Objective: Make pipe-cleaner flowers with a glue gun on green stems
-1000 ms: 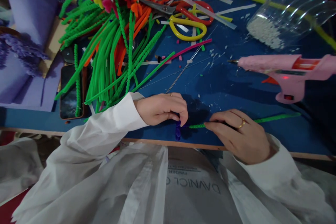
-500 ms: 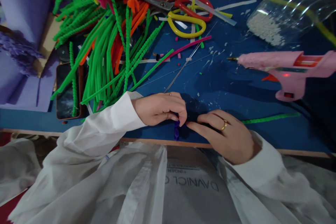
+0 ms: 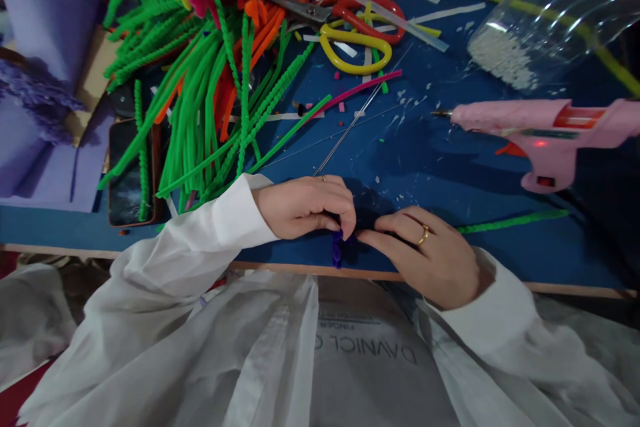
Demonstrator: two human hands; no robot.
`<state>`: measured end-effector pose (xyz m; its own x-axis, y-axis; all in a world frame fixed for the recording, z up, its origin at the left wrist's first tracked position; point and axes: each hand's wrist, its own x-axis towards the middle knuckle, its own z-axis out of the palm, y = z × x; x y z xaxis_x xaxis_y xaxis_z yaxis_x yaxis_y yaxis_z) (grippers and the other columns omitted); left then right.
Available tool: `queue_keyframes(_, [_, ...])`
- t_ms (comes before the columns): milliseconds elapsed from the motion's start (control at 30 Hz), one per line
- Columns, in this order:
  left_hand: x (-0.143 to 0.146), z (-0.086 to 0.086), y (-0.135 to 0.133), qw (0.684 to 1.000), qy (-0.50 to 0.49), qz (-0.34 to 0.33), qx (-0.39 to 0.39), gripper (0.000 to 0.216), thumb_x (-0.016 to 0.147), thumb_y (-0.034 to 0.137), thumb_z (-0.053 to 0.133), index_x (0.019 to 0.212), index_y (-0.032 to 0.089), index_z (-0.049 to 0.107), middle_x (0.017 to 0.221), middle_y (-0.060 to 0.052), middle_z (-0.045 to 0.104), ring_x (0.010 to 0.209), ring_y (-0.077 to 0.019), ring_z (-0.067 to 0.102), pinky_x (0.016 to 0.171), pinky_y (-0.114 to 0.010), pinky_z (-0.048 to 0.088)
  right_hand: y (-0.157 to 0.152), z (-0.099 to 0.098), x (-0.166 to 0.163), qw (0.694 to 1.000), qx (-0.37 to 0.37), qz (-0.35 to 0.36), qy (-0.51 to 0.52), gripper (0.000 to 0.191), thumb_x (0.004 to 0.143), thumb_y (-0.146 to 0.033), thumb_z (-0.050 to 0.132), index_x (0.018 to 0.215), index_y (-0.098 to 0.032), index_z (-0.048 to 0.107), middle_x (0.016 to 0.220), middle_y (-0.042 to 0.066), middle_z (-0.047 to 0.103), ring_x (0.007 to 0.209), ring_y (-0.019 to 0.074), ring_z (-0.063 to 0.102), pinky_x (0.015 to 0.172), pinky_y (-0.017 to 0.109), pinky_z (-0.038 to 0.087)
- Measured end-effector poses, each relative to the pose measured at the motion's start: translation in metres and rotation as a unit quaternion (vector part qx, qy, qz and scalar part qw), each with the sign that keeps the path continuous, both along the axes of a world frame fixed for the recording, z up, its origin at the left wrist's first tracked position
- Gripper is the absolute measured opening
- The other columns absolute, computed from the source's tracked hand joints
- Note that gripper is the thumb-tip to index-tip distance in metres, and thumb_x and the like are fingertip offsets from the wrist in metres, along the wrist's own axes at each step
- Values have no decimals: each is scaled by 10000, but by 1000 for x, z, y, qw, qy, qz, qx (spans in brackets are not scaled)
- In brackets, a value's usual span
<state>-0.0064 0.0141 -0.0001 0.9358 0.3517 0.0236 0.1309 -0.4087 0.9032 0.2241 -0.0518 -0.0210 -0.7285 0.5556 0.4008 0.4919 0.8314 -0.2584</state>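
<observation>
Near the table's front edge, my left hand pinches a small dark purple pipe cleaner bent into loops. Part of it hangs below my left fingers. My right hand, with a gold ring, has its thumb and index finger closed at the right side of the purple piece; what lies between those fingertips is too dark to make out clearly. A green pipe cleaner lies just right of my right hand. Above it rests a pink glue gun with its red light on.
A pile of green pipe cleaners spreads at the left, beside a phone and purple paper. Scissors with red and yellow handles lie at the back. A clear plastic container holds white granules. Thin wires lie behind my hands.
The view has shifted very slightly. Both hands stay at the purple pipe cleaner, with almost no visible movement.
</observation>
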Motion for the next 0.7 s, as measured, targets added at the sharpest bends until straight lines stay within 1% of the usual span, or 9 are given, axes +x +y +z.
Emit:
queue_keyframes(167, [-4,2,1,999,-35,-1,-17,152,875,154,501,921,187,642,880,-93,675,875,-179,606,891,-312,424,1,3,0,1000,1,8,17,281,851,-40,468,1036,-177,629,859,58,637,787,174,552,733,321,510])
queue_keyframes(267, [-6,4,0,997,-46,12,-62,156,877,196,525,980,164,639,942,-120,661,899,-177,608,851,-284,465,3,8,1,999,-9,9,31,285,844,-29,468,1046,-173,609,845,61,626,784,170,569,718,310,517])
queue_keyframes(367, [-7,3,-4,990,-60,25,-123,180,880,243,538,995,139,630,952,-131,647,884,-173,618,818,-275,487,5,15,2,998,-39,15,51,286,859,-40,436,1061,-177,585,851,62,613,773,152,586,675,280,517])
queue_keyframes(433, [-7,2,-7,982,-80,53,-165,198,869,276,563,983,127,626,918,-124,642,851,-169,623,790,-275,497,6,20,2,995,-74,21,64,293,864,-45,420,1076,-178,572,870,64,612,788,143,594,681,266,516])
queue_keyframes(533, [-5,1,-11,962,-125,100,-222,224,826,304,628,950,118,625,857,-102,642,786,-153,625,727,-257,502,6,27,3,988,-128,18,90,278,862,-66,440,1087,-168,567,913,74,624,845,145,604,730,267,517])
queue_keyframes(633, [-3,3,-15,942,-162,121,-268,230,785,298,680,911,113,627,819,-85,649,755,-135,628,696,-232,496,5,33,3,984,-142,3,102,250,850,-103,486,1079,-167,564,946,75,643,907,155,610,770,269,513])
queue_keyframes(700, [0,5,-18,933,-173,128,-289,226,768,283,700,890,106,628,808,-77,651,741,-120,624,688,-216,491,4,37,3,984,-144,-4,100,236,840,-167,536,1075,-162,557,934,71,657,888,157,618,757,261,511])
